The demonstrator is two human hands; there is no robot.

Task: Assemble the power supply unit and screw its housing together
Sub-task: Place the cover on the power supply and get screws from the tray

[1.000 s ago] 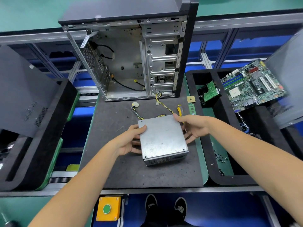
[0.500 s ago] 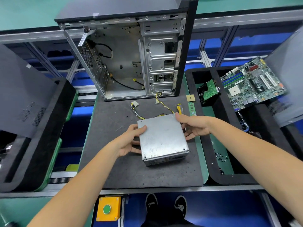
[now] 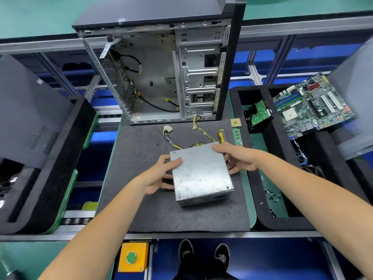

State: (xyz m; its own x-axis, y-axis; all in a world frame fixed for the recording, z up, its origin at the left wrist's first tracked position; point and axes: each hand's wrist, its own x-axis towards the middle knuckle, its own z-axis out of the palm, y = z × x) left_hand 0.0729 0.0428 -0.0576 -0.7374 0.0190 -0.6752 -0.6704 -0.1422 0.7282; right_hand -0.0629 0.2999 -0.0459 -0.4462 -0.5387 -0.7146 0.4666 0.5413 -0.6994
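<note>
Bare metal box: the power supply (image 3: 201,174) sits on the dark mat (image 3: 141,209), a little right of the mat's middle, its grille side facing the near edge.
Left hand (image 3: 161,176): grasping the box's left side — thumb laid on the top face near the far left corner, fingers curled against the side wall.
Right hand (image 3: 236,158): grasping the far right corner of the box, thumb on the top face, fingers wrapped down the right side.
Wires (image 3: 181,141): a yellow-and-black bundle runs out from the box's far side and fans over the mat toward the far edge, ending in a white plug (image 3: 168,130) and smaller plugs.
Computer case (image 3: 165,63): upright at the mat's far edge, its side open toward the camera, black cables with yellow ends lying loose inside.
Memory stick (image 3: 238,136): a green strip along the mat's right edge, just beside the right hand.
Chip (image 3: 236,122): a small gold square at the far right corner of the mat.
Black foam tray (image 3: 253,199): right of the mat — holds a drive (image 3: 258,115) with a green board, and small screws (image 3: 271,196) scattered on its green floor.
Motherboard (image 3: 312,107): rests tilted over the tray's far right part.
Yellow button box (image 3: 133,257): below the bench's near edge, green button on top.
</note>
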